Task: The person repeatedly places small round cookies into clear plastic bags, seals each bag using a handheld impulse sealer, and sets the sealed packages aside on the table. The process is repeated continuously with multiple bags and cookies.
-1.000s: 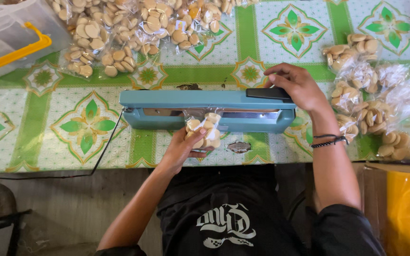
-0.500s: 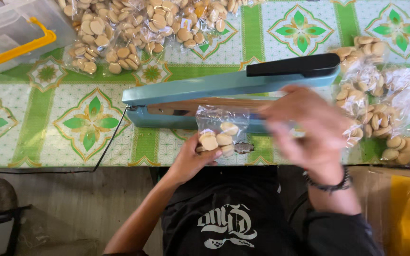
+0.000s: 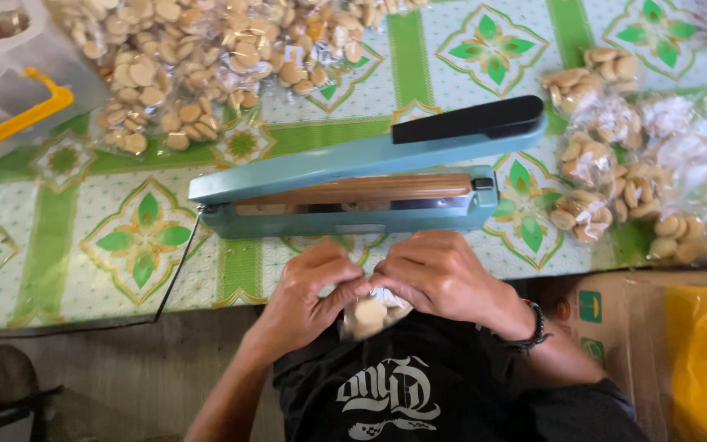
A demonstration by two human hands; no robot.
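Both my hands meet at the table's near edge, close to my chest, holding a small clear bag of round cookies (image 3: 367, 314). My left hand (image 3: 311, 290) grips its left side and my right hand (image 3: 442, 277) pinches its top right. Only the bag's lower part shows between the fingers. Just beyond the hands stands a teal heat sealer (image 3: 353, 200) with its black-handled arm (image 3: 468, 120) raised.
The table carries a green-and-white patterned cloth (image 3: 141, 237). A heap of bagged cookies (image 3: 198, 57) lies at the back left, more bags (image 3: 623, 176) at the right. A clear box with a yellow handle (image 3: 10, 98) sits far left. A cardboard box (image 3: 664, 344) stands at lower right. The sealer's black cord (image 3: 175, 274) trails left.
My right hand left the sealer's handle and the arm swung up. The bag came out of the sealer toward my chest, and both hands now hold it.
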